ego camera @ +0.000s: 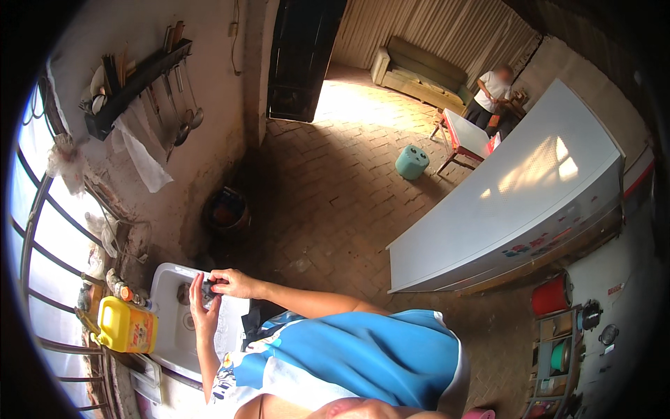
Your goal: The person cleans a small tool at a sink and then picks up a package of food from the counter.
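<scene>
Both my hands are over a white sink basin. My right hand pinches a small dark item between thumb and fingers; its exact kind is unclear. My left hand is upright against the near side of that item, thumb apart from the fingers. Whether the left hand also grips the item is hidden. Below them, the basin shows a drain and a brownish object by the far wall. Clear wet-looking streaks show on the basin floor, right of my left wrist.
A yellow jug and a pipe with an orange fitting stand beside the basin's left rim. A dark bucket sits beyond it. Utensils hang from a wall rack. A white refrigerator is to the right; a person stands farther back.
</scene>
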Available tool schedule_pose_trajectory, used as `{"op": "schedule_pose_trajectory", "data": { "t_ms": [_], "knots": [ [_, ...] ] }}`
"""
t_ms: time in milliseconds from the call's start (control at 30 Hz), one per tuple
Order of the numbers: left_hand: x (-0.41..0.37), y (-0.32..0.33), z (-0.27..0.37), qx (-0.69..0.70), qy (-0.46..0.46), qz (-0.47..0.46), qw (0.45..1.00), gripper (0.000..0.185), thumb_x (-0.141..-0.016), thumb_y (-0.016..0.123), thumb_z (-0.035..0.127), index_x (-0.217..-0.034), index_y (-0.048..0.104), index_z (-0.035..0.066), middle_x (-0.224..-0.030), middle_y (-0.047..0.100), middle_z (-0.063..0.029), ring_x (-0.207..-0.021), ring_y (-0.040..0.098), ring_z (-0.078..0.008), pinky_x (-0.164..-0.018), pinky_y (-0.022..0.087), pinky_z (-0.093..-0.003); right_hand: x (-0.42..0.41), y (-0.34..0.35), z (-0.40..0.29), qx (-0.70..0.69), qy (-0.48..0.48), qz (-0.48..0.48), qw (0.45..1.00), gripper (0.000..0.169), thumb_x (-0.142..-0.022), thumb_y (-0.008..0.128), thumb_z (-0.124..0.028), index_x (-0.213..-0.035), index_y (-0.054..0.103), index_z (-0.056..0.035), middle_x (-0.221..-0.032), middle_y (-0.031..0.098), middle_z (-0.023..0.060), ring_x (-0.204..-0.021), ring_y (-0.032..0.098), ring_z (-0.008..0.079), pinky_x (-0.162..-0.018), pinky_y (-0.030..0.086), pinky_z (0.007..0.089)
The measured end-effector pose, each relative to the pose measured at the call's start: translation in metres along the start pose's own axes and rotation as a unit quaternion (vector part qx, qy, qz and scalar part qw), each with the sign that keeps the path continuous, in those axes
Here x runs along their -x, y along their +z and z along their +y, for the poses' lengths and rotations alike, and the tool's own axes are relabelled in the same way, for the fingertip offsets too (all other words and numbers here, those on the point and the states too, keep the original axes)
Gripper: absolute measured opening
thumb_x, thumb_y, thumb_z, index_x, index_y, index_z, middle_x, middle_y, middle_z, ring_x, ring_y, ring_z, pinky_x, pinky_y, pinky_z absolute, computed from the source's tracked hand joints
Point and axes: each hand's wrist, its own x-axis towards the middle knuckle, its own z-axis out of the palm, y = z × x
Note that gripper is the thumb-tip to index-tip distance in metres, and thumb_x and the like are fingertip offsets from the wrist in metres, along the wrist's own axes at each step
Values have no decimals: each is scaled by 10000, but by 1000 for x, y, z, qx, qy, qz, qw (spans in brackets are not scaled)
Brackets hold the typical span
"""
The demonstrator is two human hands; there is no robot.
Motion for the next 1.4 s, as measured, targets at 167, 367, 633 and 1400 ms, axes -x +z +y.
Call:
{"op": "schedule_pose_trajectory", "data": {
  "t_ms": [167, 367, 633, 1400],
  "knots": [
    [-7, 5, -18, 71, 5, 21, 997, 367, -709, 654, -4, -1061, 552, 8, -1124, 581, -124, -1020, 555, -222, -894, 423, -325, 3, 2, -16, 97, -46, 11, 994, 162, -859, 584, -125, -987, 562, -27, -867, 624, 148, -785, 606, 255, -703, 465, 350],
    [11, -6, -31, 45, -85, 48, 994, 288, -706, 693, 85, -948, 563, -2, -848, 626, -103, -837, 593, -180, -750, 470, -329, -5, 13, 4, 202, -68, 76, 974, 167, -857, 559, -89, -1005, 578, -15, -860, 624, 121, -780, 604, 156, -700, 485, 306],
    [28, -35, -9, -41, 9, 62, 997, 267, -722, 685, 204, -906, 615, 24, -887, 558, -130, -898, 554, -303, -773, 447, -387, -3, 22, -5, 10, 11, 44, 999, 100, -921, 506, -57, -1016, 523, -31, -781, 504, -27, -700, 448, 46, -617, 389, 203],
    [70, -131, -22, -24, -76, 190, 979, 163, -857, 625, 156, -942, 612, 17, -848, 590, -88, -764, 577, -170, -684, 464, -286, -32, 77, -3, 65, -10, -36, 997, 109, -894, 578, -89, -952, 550, -2, -775, 559, 7, -723, 502, 62, -647, 425, 213]
  ]
}}
